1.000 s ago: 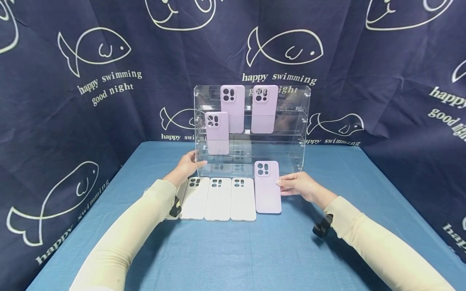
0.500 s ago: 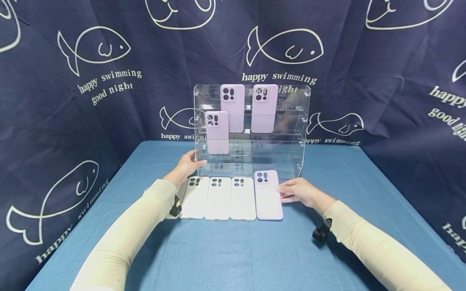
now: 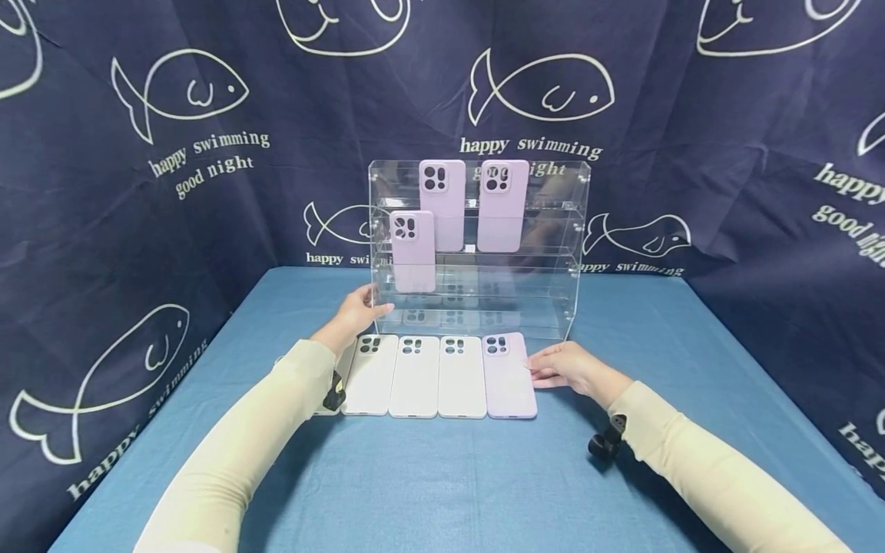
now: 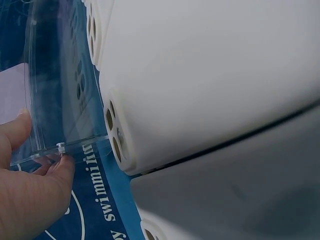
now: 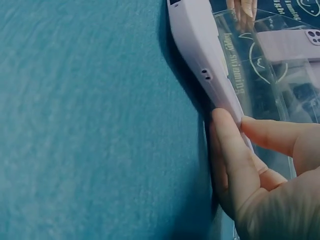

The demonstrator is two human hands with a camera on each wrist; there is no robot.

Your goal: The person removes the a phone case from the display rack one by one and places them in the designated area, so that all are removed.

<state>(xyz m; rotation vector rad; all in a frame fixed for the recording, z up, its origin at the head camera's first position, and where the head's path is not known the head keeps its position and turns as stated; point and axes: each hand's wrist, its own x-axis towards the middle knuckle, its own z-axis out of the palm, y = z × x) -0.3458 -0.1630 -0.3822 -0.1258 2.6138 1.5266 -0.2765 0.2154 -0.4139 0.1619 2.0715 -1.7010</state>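
At the right end of a row of white phone cases (image 3: 413, 385) a lilac phone case (image 3: 510, 384) lies close to the tabletop. My right hand (image 3: 572, 369) pinches its right edge between thumb and fingers; the right wrist view shows the fingertips at the edge of the lilac case (image 5: 202, 55). Behind the row stands a clear acrylic display rack (image 3: 515, 286). My left hand (image 3: 355, 315) grips the rack's lower left side, thumb in front; in the left wrist view the left hand's fingers (image 4: 62, 170) curl round the clear panel.
Three lilac cases stand on the rack: an upper left case (image 3: 442, 219), an upper right case (image 3: 502, 223) and a lower left case (image 3: 413, 257). My left forearm partly covers the leftmost white case. A blue cloth (image 3: 429, 484) covers the table; a navy fish-print curtain (image 3: 332, 84) surrounds it.
My right hand has lowered the lilac case from a raised position down to the table, level with the white row. The left hand and the rack stay in place.
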